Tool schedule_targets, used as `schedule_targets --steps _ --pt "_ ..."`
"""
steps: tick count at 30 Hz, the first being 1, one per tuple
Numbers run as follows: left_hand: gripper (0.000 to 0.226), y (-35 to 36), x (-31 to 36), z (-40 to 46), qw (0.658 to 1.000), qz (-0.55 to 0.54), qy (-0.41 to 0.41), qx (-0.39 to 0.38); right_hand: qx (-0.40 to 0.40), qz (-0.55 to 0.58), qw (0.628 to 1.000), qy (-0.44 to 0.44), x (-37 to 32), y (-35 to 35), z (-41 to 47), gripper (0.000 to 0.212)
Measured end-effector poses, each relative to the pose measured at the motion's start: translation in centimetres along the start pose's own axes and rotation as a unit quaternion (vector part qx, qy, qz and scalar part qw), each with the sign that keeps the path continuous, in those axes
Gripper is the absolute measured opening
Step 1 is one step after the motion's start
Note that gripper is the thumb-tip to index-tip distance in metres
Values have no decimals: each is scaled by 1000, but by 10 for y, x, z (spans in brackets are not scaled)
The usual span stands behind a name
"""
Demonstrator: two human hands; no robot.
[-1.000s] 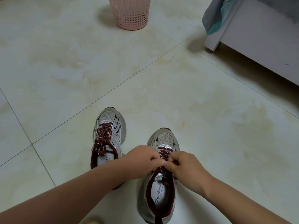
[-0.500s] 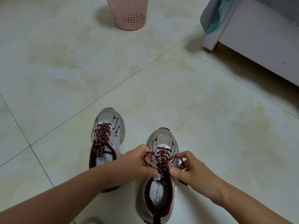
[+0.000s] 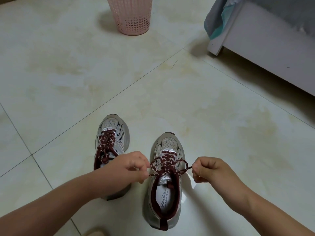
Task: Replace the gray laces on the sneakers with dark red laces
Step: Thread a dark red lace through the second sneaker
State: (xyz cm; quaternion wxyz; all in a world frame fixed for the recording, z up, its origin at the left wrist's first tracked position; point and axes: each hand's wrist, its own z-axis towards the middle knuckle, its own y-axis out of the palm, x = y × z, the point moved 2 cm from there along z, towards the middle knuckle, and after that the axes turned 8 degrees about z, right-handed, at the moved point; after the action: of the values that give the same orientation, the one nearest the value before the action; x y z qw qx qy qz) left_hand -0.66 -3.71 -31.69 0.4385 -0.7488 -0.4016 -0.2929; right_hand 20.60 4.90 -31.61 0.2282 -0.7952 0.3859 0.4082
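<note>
The dark red lace [image 3: 167, 165] is threaded up the right sneaker [image 3: 164, 186], which stands on the tiled floor [image 3: 213, 133] just in front of you, toe pointing away. Your left hand [image 3: 132, 168] pinches one end of it with curled fingers, knuckles up, just left of the shoe. Your right hand [image 3: 210, 170] pinches the other end on the right side, fist-like, wrist bent outward. Both forearms angle in from the lower corners, and the lace runs taut between the hands across the tongue. The left sneaker [image 3: 111, 142], laced in dark red too, sits just beside your left hand. Farther off stand a pink basket [image 3: 130, 16] and white furniture [image 3: 265, 53].
</note>
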Motion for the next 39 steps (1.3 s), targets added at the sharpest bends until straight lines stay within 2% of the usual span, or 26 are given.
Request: schedule_targets --steps 3,7,9,11,13,14,15,17,19,22,24,28,31,37,39 --pt "33 2 6 -3 999 -36 17 9 -2 -17 1000 -23 -5 6 -8 27" --pt "15 21 21 9 996 59 70 -4 -27 -162 982 -97 -18 25 -11 23" --pt "13 34 28 18 995 43 91 -16 -45 -180 977 -109 -21 34 -10 26" --pt "15 39 28 21 998 -14 57 -4 -50 -113 988 -92 -23 34 -9 25" --pt "31 38 20 21 997 -77 1 24 -27 20 999 -24 -20 26 -10 25" --pt "39 38 18 19 994 -103 -18 36 -13 51 999 11 -15 23 -9 26" --pt "43 38 17 17 992 -118 -28 45 4 30 999 37 -8 22 -9 22" --pt "45 40 19 15 989 -132 -38 55 22 -155 985 75 10 27 -7 18" --pt "42 42 24 16 988 -137 -38 61 3 -334 938 88 29 44 -4 35" --pt "34 45 32 15 986 -151 -29 70 53 -456 886 60 41 63 1 27" --pt "35 42 36 12 982 -169 -16 85 73 -485 868 74 44 66 6 30" --pt "30 7 65 3 950 -282 70 113 64 -480 870 91 45 68 13 34" --pt "31 -13 81 0 938 -305 124 106 53 -486 869 73 45 67 13 35" --pt "44 -18 86 9 935 -306 130 122 48 -510 857 53 41 62 7 35" --pt "37 -17 89 15 936 -305 127 119 39 -520 852 56 41 63 7 37"
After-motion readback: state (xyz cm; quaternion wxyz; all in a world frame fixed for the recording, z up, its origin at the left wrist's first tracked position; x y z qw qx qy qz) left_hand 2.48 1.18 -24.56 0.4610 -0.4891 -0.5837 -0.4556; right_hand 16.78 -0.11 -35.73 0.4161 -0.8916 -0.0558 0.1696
